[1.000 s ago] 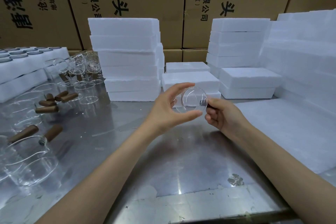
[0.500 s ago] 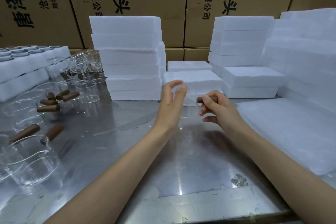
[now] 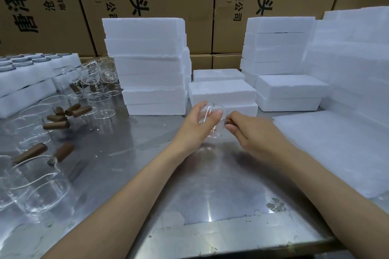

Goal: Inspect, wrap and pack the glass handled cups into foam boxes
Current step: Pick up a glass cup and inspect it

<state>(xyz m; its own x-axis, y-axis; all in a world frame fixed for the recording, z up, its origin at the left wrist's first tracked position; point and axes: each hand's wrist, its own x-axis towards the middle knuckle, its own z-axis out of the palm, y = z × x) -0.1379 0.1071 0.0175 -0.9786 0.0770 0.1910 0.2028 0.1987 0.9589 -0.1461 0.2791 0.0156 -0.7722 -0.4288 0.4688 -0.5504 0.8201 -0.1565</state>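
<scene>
Glass cup (image 3: 213,121) was held up off the table (image 3: 210,185), mid-scene, just near of the low foam boxes (image 3: 222,92). Left hand (image 3: 195,124) cupped the clear body, fingers curled round the far wall, thumb on the near side. Right hand (image 3: 250,132) pinched the brown handle (image 3: 229,121), grip clamped on it.

Handling, judged: light, rigid, thin-walled, fragile; bare glass looked slick, so the wooden handle was the safer hold, with a second hand on the body. Handle-to-glass joint probably weakest; avoid levering there.

Orientation: long axis ran left-right through body and handle, handle pointing right. Rim seemed tilted up and far, base toward near-low, but transparency made this uncertain.

Wrap sheet (image 3: 336,153) lay right, near.
</scene>
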